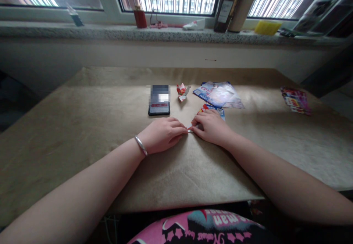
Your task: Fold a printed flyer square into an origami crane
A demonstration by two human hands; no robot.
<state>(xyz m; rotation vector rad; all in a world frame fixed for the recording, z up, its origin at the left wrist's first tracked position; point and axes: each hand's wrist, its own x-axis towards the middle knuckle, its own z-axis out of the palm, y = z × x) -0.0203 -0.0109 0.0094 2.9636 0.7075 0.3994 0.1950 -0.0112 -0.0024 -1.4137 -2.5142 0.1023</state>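
Observation:
Low over the table, my left hand has its fingers together, with the tips pinching the left end of a small piece of folded paper, white with a bit of red. Thumb and fingers of my right hand close on the same paper from the right and cover most of it. A printed blue and red sheet pokes out beyond my right knuckles; whether it joins the folded paper is hidden. Just past my hands stands a red and white origami crane. Left of it lies a phone, its screen partly blurred.
Printed leaflets overlap at the back right of the tan-covered table. A stack of colourful printed cards lies far right. On the stone windowsill stand a red container, a dark jar and a yellow sponge-like block.

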